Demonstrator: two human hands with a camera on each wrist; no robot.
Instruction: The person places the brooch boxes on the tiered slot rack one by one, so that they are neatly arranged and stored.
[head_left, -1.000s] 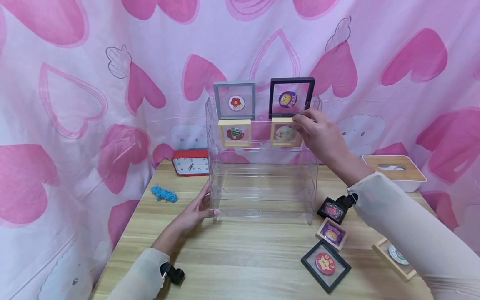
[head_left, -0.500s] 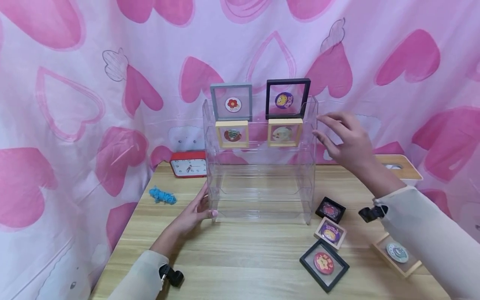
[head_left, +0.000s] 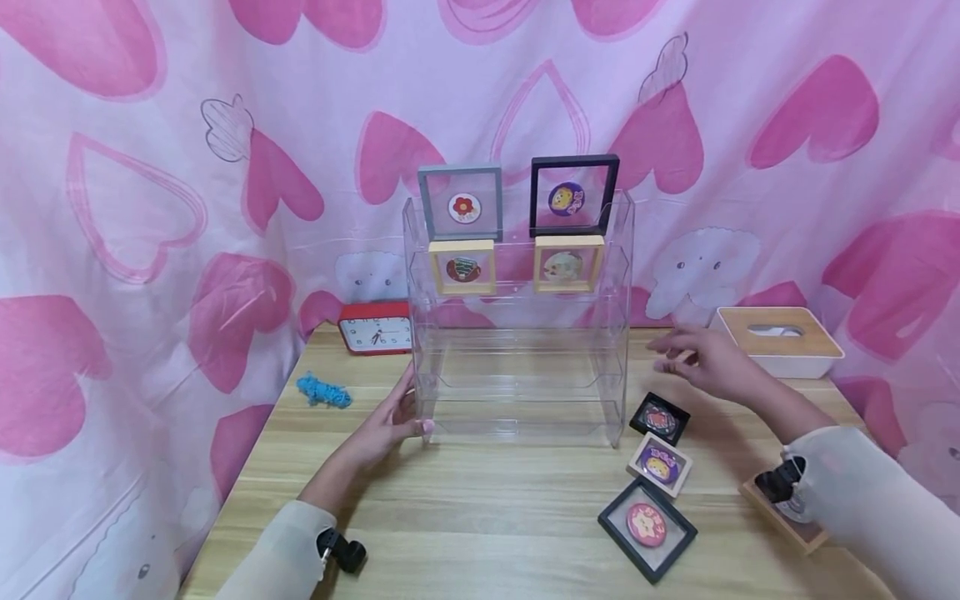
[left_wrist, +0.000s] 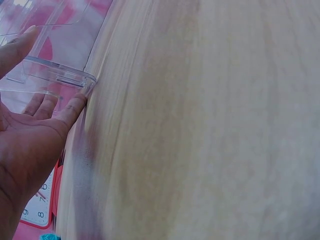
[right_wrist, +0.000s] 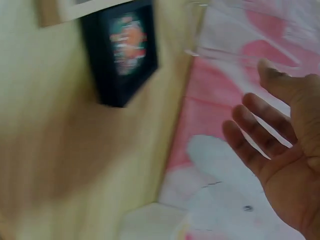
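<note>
A clear acrylic tiered display rack [head_left: 517, 379] stands upright on the table. My left hand [head_left: 384, 427] holds its lower left edge, thumb at the front and fingers along the side; the left wrist view shows the rack's corner [left_wrist: 82, 80] between thumb and fingers. On the upper tiers stand a grey-blue frame [head_left: 424, 204], a black frame [head_left: 535, 196] and two light wooden frames, left [head_left: 461, 246] and right [head_left: 568, 242], each with a round badge. My right hand [head_left: 712, 362] hovers with loose fingers, holding nothing, above a small black frame [head_left: 660, 418].
Below that frame lie a small wooden frame [head_left: 660, 465] and a larger black frame [head_left: 647, 529]. Another wooden frame [head_left: 780, 517] is partly behind my right sleeve. A tissue box [head_left: 780, 333] stands at back right, a red clock [head_left: 375, 327] and blue toy [head_left: 323, 390] at left.
My right hand has let go of the right light wooden frame on the rack, then moved right and down toward the frames on the table. The left hand keeps its place.
</note>
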